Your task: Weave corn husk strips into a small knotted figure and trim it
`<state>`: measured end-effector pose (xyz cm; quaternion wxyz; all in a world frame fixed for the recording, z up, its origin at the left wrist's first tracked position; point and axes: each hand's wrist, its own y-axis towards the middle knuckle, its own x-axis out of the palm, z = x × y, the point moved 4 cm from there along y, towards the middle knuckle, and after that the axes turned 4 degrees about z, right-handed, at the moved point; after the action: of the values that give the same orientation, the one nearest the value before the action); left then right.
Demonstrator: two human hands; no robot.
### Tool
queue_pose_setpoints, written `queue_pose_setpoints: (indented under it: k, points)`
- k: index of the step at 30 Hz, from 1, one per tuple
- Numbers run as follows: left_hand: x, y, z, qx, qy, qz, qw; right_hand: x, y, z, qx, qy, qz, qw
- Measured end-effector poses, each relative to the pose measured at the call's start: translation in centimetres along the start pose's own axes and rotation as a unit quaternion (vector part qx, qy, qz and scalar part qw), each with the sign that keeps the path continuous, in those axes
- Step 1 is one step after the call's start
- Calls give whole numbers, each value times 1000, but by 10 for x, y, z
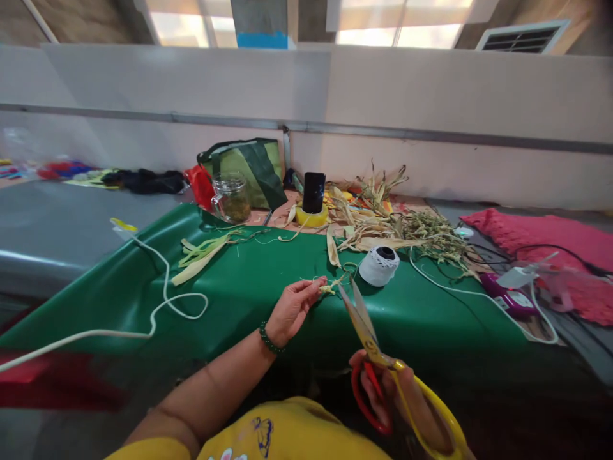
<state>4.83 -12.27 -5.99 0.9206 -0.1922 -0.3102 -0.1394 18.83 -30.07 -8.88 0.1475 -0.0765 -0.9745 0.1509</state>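
My left hand (293, 308) pinches a small pale piece of corn husk (328, 289) with thin thread on it, just above the green mat (230, 300). In my right hand (378, 390) are scissors (366, 329) with one red and one yellow handle. Their blades are slightly parted and point up toward the husk piece. Whether they touch the thread I cannot tell. Behind the blades, a spool of white thread (378, 268) lies tipped on the mat.
Dried corn husks (366, 227) pile up at the back, beside a phone (314, 191) propped on a tape roll (311, 217). Further left are a glass jar (230, 199) and a green bag (253, 169). A white cable (165, 287) crosses the left side; a purple power strip (507, 297) sits right.
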Motion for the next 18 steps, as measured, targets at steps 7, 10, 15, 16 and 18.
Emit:
queue_pose_setpoints:
  k: [7, 10, 15, 16, 18]
  points:
    - [-3, 3, 1, 26, -9, 3, 1000, 14, 3, 10, 94, 20, -47, 994]
    - [-1, 1, 1, 40, -5, 6, 999, 19, 7, 7, 93, 10, -48, 994]
    - [2, -1, -3, 42, -5, 13, 999, 30, 16, 6, 100, 25, -75, 992]
    - [3, -1, -4, 42, -11, 12, 999, 32, 18, 6, 99, 35, -80, 991]
    - [3, -2, -6, 45, -23, 9, 999, 35, 21, 5, 92, 52, -84, 991]
